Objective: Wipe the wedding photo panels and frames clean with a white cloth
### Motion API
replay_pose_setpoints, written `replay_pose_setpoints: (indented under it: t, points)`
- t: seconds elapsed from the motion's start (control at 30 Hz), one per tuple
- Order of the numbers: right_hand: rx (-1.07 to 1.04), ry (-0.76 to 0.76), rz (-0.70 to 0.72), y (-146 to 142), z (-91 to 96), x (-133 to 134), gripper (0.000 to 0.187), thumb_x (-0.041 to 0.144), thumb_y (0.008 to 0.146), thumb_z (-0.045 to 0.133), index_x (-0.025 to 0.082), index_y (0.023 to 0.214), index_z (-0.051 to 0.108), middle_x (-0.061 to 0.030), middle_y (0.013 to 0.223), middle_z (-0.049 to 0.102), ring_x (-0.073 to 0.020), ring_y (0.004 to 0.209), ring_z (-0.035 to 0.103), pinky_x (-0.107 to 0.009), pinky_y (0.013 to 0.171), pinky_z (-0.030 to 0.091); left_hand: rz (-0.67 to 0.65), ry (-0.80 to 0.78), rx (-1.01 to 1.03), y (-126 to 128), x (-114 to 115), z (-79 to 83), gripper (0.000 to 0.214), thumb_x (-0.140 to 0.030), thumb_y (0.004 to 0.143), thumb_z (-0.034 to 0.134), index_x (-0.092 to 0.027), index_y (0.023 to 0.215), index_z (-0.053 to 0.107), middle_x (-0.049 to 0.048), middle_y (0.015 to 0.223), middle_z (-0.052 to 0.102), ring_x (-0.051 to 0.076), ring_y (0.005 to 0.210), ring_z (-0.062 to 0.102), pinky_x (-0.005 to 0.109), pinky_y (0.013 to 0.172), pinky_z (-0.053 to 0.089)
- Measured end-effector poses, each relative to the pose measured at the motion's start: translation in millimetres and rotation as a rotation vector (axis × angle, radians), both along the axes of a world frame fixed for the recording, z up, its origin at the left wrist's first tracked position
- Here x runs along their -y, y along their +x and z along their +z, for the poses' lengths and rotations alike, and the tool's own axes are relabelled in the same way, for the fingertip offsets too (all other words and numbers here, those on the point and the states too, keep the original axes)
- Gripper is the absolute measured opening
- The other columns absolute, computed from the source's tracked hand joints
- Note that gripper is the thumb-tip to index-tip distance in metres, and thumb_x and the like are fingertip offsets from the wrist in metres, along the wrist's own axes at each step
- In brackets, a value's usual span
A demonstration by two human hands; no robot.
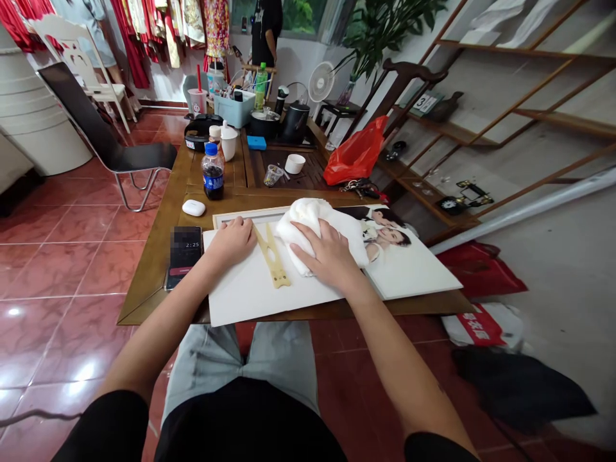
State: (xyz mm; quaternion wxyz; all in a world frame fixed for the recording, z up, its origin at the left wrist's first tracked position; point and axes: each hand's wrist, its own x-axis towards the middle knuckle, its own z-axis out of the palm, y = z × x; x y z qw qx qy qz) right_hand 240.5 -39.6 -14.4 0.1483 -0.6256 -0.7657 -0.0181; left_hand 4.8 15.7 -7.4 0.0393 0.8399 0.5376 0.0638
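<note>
Okay, R hand (323, 253) has fingers spread, pressing white cloth (308, 224) onto framed photo print (399, 250), long axis L-R across desk (158, 282). L hand (232, 242), fingers flat together on white board (260, 295), is nearer slotted wooden strip (272, 260).

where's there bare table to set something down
Bare wood runs left of the phone, and in a strip between the cola bottle and the picture frame. The far end, around the plastic basket and kettle, is crowded.
</note>
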Motion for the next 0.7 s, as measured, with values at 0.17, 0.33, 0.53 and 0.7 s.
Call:
replay_pose_setpoints:
  t: [0.17, 0.33, 0.53, 0.7]
  points:
    - [0.021, 0.045, 0.010, 10, -9.0, 35, 0.058, 0.058, 0.103, 0.036, 0.032, 0.152, 0.051, -0.0173, 0.140, 0.050, -0.0370, 0.130, 0.052, -0.059, 0.106, 0.044, 0.009, 0.003, 0.011, 0, 0, 0.1, 0.038, -0.027, 0.106, 0.031, -0.011, 0.122, 0.061, 0.0183, 0.120, 0.067, 0.032, 0.112, 0.065, 0.047, 0.098, 0.046]
    - [0.025, 0.089, 0.002, 15, -17.7, 77, 0.055, 0.056, 0.103, 0.038, 0.036, 0.152, 0.051, -0.0149, 0.137, 0.050, -0.0352, 0.126, 0.053, -0.057, 0.105, 0.044, 0.004, 0.008, 0.012, 0, 1, 1.2, 0.040, -0.026, 0.105, 0.030, -0.010, 0.122, 0.062, 0.0187, 0.119, 0.067, 0.033, 0.111, 0.065, 0.048, 0.098, 0.046]
    - [-0.032, 0.133, -0.009, 13, -23.6, 90, 0.050, 0.050, 0.104, 0.038, 0.037, 0.150, 0.055, -0.0138, 0.139, 0.051, -0.0347, 0.127, 0.053, -0.059, 0.108, 0.041, -0.001, 0.006, 0.016, 0, 2, 1.7, 0.040, -0.026, 0.105, 0.030, -0.010, 0.121, 0.063, 0.0194, 0.120, 0.067, 0.033, 0.112, 0.064, 0.048, 0.097, 0.046]
    - [-0.090, 0.108, 0.023, -5, -17.8, 85, 0.048, 0.047, 0.106, 0.037, 0.036, 0.147, 0.059, -0.0126, 0.141, 0.053, -0.0327, 0.130, 0.053, -0.057, 0.112, 0.037, -0.001, 0.009, 0.012, 0, 1, -0.1, 0.040, -0.026, 0.105, 0.030, -0.010, 0.122, 0.062, 0.0196, 0.120, 0.067, 0.033, 0.111, 0.065, 0.048, 0.097, 0.046]
